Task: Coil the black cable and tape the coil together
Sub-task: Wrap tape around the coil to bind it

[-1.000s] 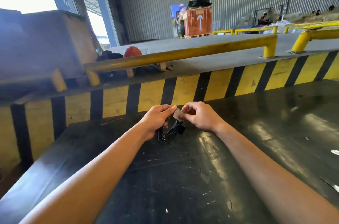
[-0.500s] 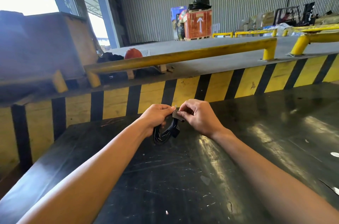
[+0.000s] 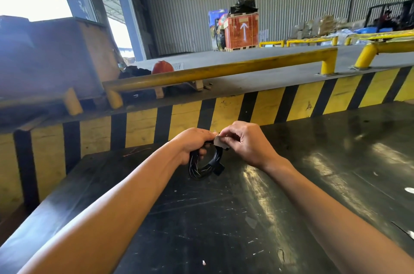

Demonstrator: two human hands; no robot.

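Note:
A small coil of black cable (image 3: 205,167) hangs just above the black table (image 3: 224,229), near its far edge. My left hand (image 3: 193,144) is closed around the coil's left side. A short strip of grey-brown tape (image 3: 219,141) sits at the top of the coil, and my right hand (image 3: 245,143) pinches it between thumb and fingers. A band of black tape with a loose tab (image 3: 217,166) wraps the coil's lower right side. My fingers hide the top of the coil.
A yellow-and-black striped wall (image 3: 257,110) rises right behind the table's far edge, with a yellow guard rail (image 3: 224,69) on the dock above. An orange hard hat (image 3: 162,67) and a wooden crate (image 3: 56,56) stand at the left, an orange crate (image 3: 242,30) far back.
The coil has turned in my hands, so the black-taped tab has gone from the upper right down to the lower right. Both hands stay together, and the right hand has closed in over the tape strip.

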